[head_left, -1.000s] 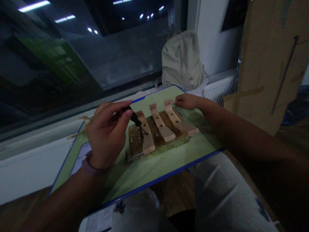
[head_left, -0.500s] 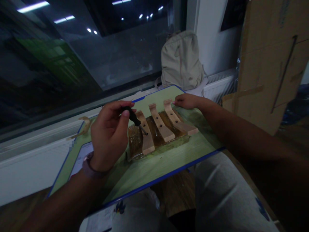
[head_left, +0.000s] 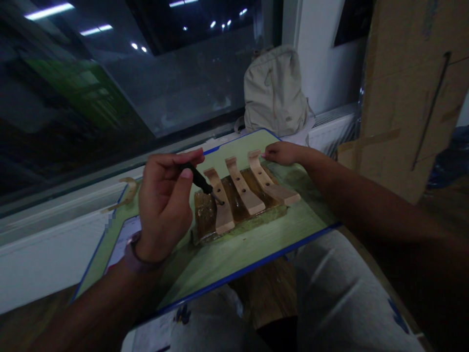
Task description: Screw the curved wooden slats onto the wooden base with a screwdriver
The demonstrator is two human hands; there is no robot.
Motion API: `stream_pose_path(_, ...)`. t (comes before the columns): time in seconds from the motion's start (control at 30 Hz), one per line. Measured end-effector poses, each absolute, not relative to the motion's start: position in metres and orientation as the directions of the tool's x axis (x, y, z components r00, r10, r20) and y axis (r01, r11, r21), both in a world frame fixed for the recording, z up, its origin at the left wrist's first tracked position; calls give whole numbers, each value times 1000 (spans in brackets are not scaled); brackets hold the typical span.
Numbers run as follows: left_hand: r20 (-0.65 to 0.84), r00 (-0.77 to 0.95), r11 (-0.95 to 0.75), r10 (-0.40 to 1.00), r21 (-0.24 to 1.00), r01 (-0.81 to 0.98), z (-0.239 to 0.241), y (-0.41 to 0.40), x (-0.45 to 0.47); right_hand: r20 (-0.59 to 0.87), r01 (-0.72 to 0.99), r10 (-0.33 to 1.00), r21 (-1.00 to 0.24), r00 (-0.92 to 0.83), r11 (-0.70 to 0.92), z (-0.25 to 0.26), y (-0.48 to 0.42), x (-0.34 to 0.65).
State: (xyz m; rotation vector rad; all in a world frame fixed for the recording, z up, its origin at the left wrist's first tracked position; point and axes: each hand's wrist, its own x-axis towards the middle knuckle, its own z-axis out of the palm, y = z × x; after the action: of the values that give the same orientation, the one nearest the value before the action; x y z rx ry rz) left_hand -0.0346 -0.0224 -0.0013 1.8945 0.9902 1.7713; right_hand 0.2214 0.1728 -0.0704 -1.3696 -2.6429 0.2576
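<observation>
Pinching a screwdriver [head_left: 198, 179] in the left hand [head_left: 165, 203], against the left hook [head_left: 223, 216] on a board [head_left: 256, 239]; with right hand [head_left: 283, 153] curled by the right hook [head_left: 279, 191], grip unclear; before backpack [head_left: 274, 95] and window [head_left: 205, 73], beside cardboard [head_left: 410, 93].

Beige bkpk [head_left: 275, 93] nr dk window [head_left: 194, 83], lg cardbd [head_left: 406, 93] on R

Board [head_left: 252, 242] across the near centre; slab [head_left: 205, 212] on its middle. Three brackets lie side by side on the slab — left bracket [head_left: 224, 217], middle bracket [head_left: 252, 199], right bracket [head_left: 277, 190] — far ends past its far edge. Hands: left hand [head_left: 164, 205] around the screwdriver [head_left: 198, 179], tip at the left bracket's near hole; right hand [head_left: 281, 153] at the right bracket's far end. Backpack [head_left: 274, 95] behind the board; window [head_left: 164, 83] far left, cardboard [head_left: 406, 107] far right.
</observation>
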Motion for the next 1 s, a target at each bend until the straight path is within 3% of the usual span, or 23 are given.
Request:
stream_pose_path(0.23,834,-52,-719,550,504,479,4,-20,-42,53,788,815,-228,-577,572,-70,173,221)
stream_pose_path(0.4,745,-37,-645,666,600,474,1,-22,-40,48,793,820,-227,-570,565,-68,171,220)
stream_pose_path(0.67,753,-33,-655,657,592,471,-3,-16,-42,64,783,809,-214,-585,584,-70,174,221)
stream_pose_path(1.0,733,-100,-669,673,661,340,-1,-21,-36,58,792,821,-233,-568,564,-69,171,219)
